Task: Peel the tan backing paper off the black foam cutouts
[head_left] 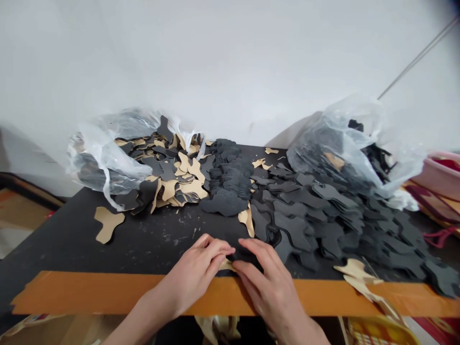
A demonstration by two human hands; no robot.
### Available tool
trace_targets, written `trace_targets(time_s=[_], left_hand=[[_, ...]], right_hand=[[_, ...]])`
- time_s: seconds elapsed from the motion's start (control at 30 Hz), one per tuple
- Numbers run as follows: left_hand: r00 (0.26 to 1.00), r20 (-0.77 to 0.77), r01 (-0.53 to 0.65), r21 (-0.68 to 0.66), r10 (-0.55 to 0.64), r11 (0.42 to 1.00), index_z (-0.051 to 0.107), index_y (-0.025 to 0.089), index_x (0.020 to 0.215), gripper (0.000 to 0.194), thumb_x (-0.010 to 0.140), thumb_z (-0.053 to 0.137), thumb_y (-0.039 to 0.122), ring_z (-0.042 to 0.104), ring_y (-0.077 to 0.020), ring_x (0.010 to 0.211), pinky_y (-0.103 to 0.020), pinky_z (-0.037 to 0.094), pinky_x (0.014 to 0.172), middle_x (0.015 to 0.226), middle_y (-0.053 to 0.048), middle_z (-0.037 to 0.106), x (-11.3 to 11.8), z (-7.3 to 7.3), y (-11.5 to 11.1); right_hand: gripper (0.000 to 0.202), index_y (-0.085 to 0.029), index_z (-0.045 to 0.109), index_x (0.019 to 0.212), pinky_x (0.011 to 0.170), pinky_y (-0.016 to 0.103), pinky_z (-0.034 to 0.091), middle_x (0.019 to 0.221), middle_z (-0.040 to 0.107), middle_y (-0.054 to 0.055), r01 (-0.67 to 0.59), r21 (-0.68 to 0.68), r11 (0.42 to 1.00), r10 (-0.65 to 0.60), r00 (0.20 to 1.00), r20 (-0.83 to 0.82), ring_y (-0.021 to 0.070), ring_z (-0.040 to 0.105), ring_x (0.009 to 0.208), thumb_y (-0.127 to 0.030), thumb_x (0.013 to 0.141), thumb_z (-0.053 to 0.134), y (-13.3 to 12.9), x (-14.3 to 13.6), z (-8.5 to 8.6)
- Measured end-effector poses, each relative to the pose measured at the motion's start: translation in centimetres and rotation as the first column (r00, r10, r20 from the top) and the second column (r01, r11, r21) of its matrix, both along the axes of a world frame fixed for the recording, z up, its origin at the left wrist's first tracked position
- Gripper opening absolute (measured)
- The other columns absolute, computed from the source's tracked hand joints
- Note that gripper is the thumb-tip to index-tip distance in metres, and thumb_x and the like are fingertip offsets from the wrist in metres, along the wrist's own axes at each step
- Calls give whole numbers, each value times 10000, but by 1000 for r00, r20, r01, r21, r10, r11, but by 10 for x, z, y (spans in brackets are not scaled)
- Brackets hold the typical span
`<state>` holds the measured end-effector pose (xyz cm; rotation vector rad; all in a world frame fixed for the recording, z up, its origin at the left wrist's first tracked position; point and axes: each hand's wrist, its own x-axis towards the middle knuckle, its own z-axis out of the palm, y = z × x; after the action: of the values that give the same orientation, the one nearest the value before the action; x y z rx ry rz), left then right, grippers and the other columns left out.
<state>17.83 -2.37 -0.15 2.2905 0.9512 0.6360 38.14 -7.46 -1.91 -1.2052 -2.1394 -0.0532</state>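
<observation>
At the front edge of the table, my left hand [197, 272] is closed, its thumb and fingertips pinched together at a small tan-backed piece [227, 265]. My right hand [268, 282] faces it from the other side, index finger arched and the lower fingers pressed against the same piece. Fingers cover most of the piece, so its full shape is hidden. Beyond the hands lies an overlapping row of black foam pads [230, 177]. Loose black pads [298, 215] spread to the right. A curved tan backing paper [246, 220] lies just past my right fingertips.
A plastic bag [104, 153] at the left spills tan and black pieces. Another bag [338, 139] at the right holds dark pieces. Orange tape [89, 292] runs along the table edge. Tan scraps [359, 275] hang over it at right. A pink basin [443, 175] stands far right.
</observation>
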Motion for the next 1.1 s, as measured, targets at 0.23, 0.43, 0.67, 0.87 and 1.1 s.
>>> trace_targets(time_s=[0.23,0.43,0.67,0.87,1.1], left_hand=[[999,-38,34,-37,-35,999,573,234,1215,433,828,628,48,591,-193,1082,-292,529,909,1077,-25,688,-3,-3,-3],[998,-35,60,-29,-61,998,554,244,1286,425,883,603,120,597,-199,1084,-292,537,887,1106,-54,681,-6,-6,-1],[996,-15,86,-35,-87,996,626,240,1143,345,848,586,66,587,-184,1111,-300,530,929,1212,-43,681,-7,-1,0],[994,33,101,70,-104,992,696,234,973,201,858,609,94,565,-217,1124,-368,533,933,1240,-64,693,-11,-7,1],[993,97,-81,135,69,988,659,211,863,191,861,547,56,615,-198,982,-338,530,863,1086,-66,716,-14,-13,-6]], right_hand=[[227,-182,628,961,951,442,540,1150,648,123,-53,-47,998,48,993,-104,260,561,1172,-23,902,477,-6,-8,13],[250,-225,532,692,712,355,597,942,694,95,-127,75,989,140,968,-207,259,656,998,-229,942,525,-32,12,40],[171,-172,670,1051,850,408,587,1145,675,139,8,-55,998,-9,1000,-15,246,643,1040,-128,901,600,-22,29,11],[262,-148,667,1178,887,463,591,1183,693,134,-50,-123,991,67,988,139,296,594,1163,-170,932,582,-20,21,1],[152,-184,684,1031,919,452,566,1192,649,138,10,-168,986,-19,998,-52,267,576,1170,-149,934,574,-17,21,-3]])
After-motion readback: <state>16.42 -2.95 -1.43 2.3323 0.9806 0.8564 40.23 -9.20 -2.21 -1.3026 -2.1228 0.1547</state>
